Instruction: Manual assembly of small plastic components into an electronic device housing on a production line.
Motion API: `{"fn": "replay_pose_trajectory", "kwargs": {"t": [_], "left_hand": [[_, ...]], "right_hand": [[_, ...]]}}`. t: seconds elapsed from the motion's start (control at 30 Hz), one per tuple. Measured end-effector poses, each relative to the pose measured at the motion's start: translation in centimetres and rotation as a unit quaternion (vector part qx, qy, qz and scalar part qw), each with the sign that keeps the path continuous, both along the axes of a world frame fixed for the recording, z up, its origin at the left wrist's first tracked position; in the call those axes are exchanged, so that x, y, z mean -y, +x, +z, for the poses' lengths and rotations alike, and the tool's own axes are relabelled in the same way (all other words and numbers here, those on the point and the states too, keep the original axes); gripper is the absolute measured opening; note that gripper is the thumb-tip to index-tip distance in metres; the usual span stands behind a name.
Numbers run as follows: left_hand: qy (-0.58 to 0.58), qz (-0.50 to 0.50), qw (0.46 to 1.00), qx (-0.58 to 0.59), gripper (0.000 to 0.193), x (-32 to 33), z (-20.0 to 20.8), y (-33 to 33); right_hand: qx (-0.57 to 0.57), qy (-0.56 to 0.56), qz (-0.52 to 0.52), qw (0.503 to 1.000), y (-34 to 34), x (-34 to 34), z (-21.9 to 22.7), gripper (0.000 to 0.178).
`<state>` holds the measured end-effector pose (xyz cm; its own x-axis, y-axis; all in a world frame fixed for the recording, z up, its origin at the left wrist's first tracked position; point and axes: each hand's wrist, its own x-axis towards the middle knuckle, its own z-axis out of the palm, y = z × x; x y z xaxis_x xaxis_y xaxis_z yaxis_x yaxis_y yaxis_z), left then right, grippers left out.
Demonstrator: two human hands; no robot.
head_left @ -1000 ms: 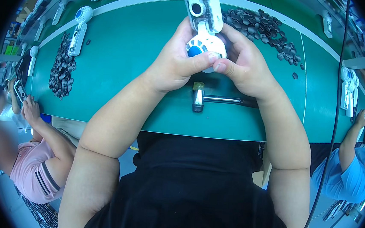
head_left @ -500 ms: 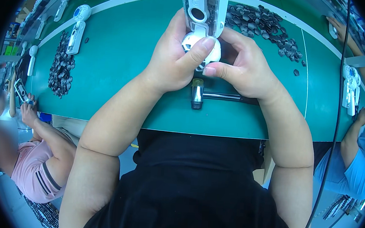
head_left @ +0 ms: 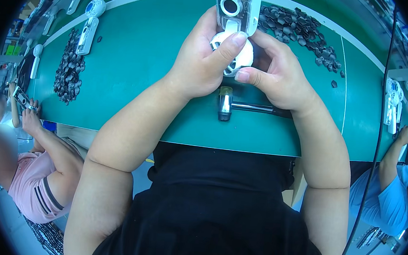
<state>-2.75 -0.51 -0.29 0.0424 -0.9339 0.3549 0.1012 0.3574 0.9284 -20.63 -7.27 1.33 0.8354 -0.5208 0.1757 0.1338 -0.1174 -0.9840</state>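
My left hand (head_left: 200, 62) is closed round a white handheld device (head_left: 230, 7), with its thumb pressed on the ball-shaped end. The device has a long body with a dark oval spot and a clear section; its round end (head_left: 243, 57) is white with dark openings, like a football. My right hand (head_left: 279, 76) grips the other side of the ball, thumb at its lower edge and fingers partly hidden behind it. Just below my hands a small mallet (head_left: 225, 105) lies on the green tabletop (head_left: 136, 74), its dark handle running under my right wrist.
Loose black five-sided pieces (head_left: 293, 26) are heaped beyond my right hand; another pile (head_left: 69, 76) lies at the left, beside a white ball-ended device (head_left: 86, 34). More white devices (head_left: 392, 104) stand at the right. Co-workers sit on both sides. A black cable (head_left: 381, 117) hangs at right.
The device and both hands have shifted slightly right in the picture, along with small shifts of the whole view. The grip looks the same, and the ball seems turned a little, showing more dark openings.
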Motion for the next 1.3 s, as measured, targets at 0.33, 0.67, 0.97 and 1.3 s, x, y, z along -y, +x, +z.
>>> {"fn": "replay_pose_trajectory", "kwargs": {"t": [0.33, 0.67, 0.97, 1.3], "left_hand": [[-0.022, 0.046, 0.998, 0.031, 0.05, -0.4, -0.2, 0.1], [-0.006, 0.026, 0.999, -0.025, 0.047, -0.2, 0.2, -0.1], [0.078, 0.046, 0.989, -0.115, 0.043, 0.4, 0.3, -0.8], [0.168, 0.072, 0.956, -0.23, 0.047, 0.9, 0.5, -0.4]], "right_hand": [[-0.016, -0.027, -0.019, 0.999, 0.4, -0.5, 0.2, 0.083], [0.022, 0.028, -0.028, 0.999, 0.5, -0.2, 0.2, 0.075], [0.026, 0.023, -0.117, 0.993, 1.5, -0.4, -0.9, 0.063], [-0.111, -0.289, -0.24, 0.92, 0.6, -0.7, 0.8, 0.025]]}}
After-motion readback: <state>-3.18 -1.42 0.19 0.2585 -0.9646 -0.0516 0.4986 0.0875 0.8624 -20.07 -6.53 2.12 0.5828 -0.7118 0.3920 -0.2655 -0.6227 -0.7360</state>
